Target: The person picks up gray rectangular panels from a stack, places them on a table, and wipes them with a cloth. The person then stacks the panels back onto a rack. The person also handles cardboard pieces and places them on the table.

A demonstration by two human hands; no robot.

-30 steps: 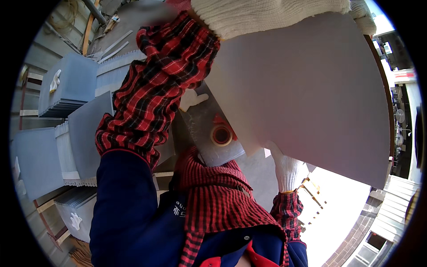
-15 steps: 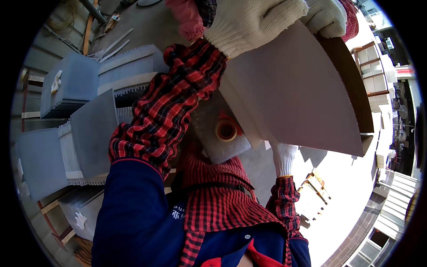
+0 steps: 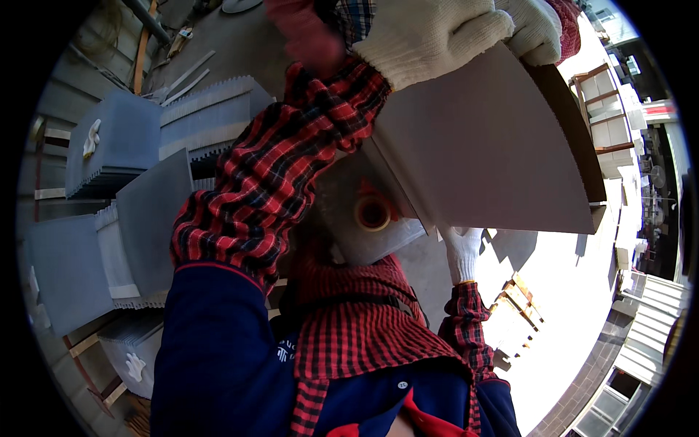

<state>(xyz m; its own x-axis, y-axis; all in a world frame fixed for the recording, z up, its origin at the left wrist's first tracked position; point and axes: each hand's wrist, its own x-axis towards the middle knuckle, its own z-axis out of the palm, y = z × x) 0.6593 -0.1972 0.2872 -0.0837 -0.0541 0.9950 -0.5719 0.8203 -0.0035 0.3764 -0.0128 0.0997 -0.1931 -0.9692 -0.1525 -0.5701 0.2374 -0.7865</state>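
A large cardboard box [image 3: 488, 138], pale on its outer faces and brown inside, is held tilted in front of me. My left hand [image 3: 429, 40], in a white knit glove, is closed over its far upper edge. Beneath the near edge my right hand [image 3: 464, 251], also gloved in white, grips the box; its fingers are partly hidden behind the cardboard. Another person's gloved hand [image 3: 537, 35] touches the box's far edge just right of my left hand. Under my left arm, a roll of tape [image 3: 373, 213] sits on a grey metal surface [image 3: 375, 251].
Stacks of grey flat cardboard [image 3: 116, 131] and more folded sheets [image 3: 69, 266] stand on my left, white gloves [image 3: 92, 138] lying on one. A wooden pallet [image 3: 518, 309] lies on the sunlit ground to the right. The other person's red sleeve [image 3: 306, 36] is at the top.
The box's near right corner has risen a little and my left hand has shifted slightly right. The other person's red sleeve has moved down toward my left forearm. My right hand keeps its hold.
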